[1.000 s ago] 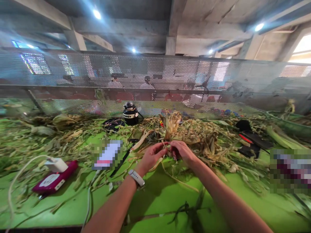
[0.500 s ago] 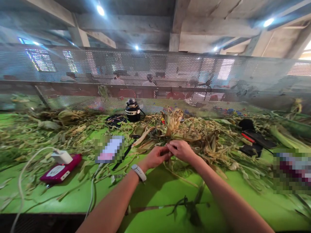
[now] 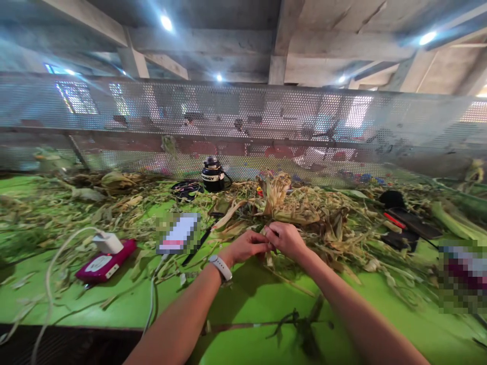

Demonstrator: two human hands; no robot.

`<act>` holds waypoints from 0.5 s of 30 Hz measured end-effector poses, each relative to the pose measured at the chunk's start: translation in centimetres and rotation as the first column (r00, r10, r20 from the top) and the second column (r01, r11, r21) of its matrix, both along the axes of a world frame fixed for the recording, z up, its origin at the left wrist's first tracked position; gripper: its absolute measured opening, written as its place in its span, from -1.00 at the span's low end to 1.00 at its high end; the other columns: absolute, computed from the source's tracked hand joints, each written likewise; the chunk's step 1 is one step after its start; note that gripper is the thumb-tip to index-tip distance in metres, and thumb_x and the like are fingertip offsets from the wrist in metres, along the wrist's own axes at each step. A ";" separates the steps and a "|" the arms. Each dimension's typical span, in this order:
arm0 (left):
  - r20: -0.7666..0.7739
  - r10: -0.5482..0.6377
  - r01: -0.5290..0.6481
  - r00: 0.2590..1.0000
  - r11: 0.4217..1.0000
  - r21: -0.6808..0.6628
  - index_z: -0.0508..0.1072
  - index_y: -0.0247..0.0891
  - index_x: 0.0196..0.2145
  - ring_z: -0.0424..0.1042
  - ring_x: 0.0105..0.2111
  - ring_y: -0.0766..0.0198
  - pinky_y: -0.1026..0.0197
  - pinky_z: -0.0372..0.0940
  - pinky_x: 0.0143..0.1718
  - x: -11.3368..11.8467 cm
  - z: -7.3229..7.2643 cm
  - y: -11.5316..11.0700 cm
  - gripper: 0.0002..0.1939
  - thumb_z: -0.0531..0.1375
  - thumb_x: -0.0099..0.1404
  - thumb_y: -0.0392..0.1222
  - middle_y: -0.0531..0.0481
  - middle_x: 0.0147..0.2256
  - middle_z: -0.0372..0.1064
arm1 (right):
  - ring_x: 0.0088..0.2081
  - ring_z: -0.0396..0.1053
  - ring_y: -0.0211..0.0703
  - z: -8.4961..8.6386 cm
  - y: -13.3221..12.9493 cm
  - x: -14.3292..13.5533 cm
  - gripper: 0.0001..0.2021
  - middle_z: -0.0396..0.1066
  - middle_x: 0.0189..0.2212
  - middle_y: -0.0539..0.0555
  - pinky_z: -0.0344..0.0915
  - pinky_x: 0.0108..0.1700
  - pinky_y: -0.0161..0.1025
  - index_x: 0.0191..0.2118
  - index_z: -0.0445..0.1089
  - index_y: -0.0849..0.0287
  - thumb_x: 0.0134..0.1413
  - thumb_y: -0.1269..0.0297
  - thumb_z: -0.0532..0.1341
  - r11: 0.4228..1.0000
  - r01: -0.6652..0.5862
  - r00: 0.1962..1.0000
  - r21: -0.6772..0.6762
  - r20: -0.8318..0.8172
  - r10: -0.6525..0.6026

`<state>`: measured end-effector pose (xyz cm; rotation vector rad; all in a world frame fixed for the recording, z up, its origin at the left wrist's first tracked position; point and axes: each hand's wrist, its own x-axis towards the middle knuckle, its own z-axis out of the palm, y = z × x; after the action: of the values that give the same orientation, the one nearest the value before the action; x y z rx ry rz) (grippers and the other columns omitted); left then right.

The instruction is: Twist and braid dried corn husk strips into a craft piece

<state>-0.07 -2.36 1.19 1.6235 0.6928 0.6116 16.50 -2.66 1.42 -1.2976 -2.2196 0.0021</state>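
My left hand (image 3: 247, 247), with a pale band on its wrist, is closed in a pinch at the middle of the green table (image 3: 243, 294). Fingertip to fingertip with it, my right hand (image 3: 287, 238) is also pinched shut. A bit of pale dry corn husk (image 3: 269, 259) shows just under the joined fingers; most of what they grip is hidden. Right behind the hands lies a heap of dried corn husks (image 3: 304, 213), with one bundle of husks (image 3: 277, 191) standing upright. A dark stringy plant scrap (image 3: 300, 327) is in front, below my forearms.
Left of my hands lie a phone (image 3: 178, 233) with a cable and a magenta power bank (image 3: 106, 263) with a white plug. A black bottle (image 3: 213, 175) stands before a perforated metal screen (image 3: 228, 111). Dark items with a red part (image 3: 394, 220) lie right, near another blurred-out device (image 3: 464, 274).
The whole view has shifted slightly, so the table things appear a little further right. Both hands stay together in a pinch, with small finger movements.
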 end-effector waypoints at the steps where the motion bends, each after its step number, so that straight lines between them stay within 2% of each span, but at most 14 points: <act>1: -0.005 0.003 -0.003 1.000 1.000 -0.005 0.51 -0.36 -0.56 0.20 -0.65 0.40 0.32 0.07 -0.57 0.0 -0.1 0.1 -0.73 0.25 0.02 -0.04 0.07 -0.70 0.26 | -0.57 0.04 -0.33 -0.1 0.0 0.0 -0.64 0.17 -0.65 -0.04 -0.09 -0.47 -0.33 -0.63 0.21 0.19 0.17 0.26 -0.02 1.000 -0.014 1.000 0.002 0.003 0.014; 7: 0.017 -0.043 0.043 0.999 0.999 -0.022 0.50 -0.35 -0.59 0.15 -0.68 0.43 0.31 0.06 -0.61 -0.1 -0.5 0.4 -0.68 0.27 -0.01 0.02 0.09 -0.72 0.21 | -0.55 0.05 -0.32 -0.4 0.0 0.0 -0.64 0.17 -0.63 -0.03 -0.06 -0.46 -0.33 -0.61 0.22 0.19 0.19 0.24 -0.02 0.997 -0.076 0.996 -0.002 -0.042 0.076; 12: -0.002 -0.044 0.044 0.999 0.999 0.026 0.40 -0.36 -0.70 0.01 -0.69 0.48 0.30 -0.07 -0.62 -0.1 -0.6 0.4 -0.58 0.28 -0.02 0.10 0.15 -0.76 0.07 | -0.56 0.04 -0.34 -0.5 0.0 -0.3 -0.62 0.12 -0.65 -0.05 -0.06 -0.48 -0.34 -0.65 0.17 0.20 0.16 0.21 0.00 0.994 -0.099 0.989 -0.044 -0.110 0.094; 15: -0.006 -0.068 0.069 0.998 0.998 0.003 0.38 -0.35 -0.69 0.08 -0.69 0.46 0.30 -0.02 -0.60 0.0 -0.8 0.4 -0.56 0.28 -0.02 0.11 0.12 -0.74 0.16 | -0.59 0.00 -0.36 0.1 -0.2 -0.4 -0.61 0.06 -0.69 -0.08 -0.08 -0.51 -0.34 -0.69 0.10 0.19 0.12 0.20 0.02 0.992 -0.094 0.979 -0.081 -0.187 0.078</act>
<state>-0.05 -1.92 0.36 1.6458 0.6378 0.5590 16.12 -2.82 1.48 -1.1950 -2.1360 0.2468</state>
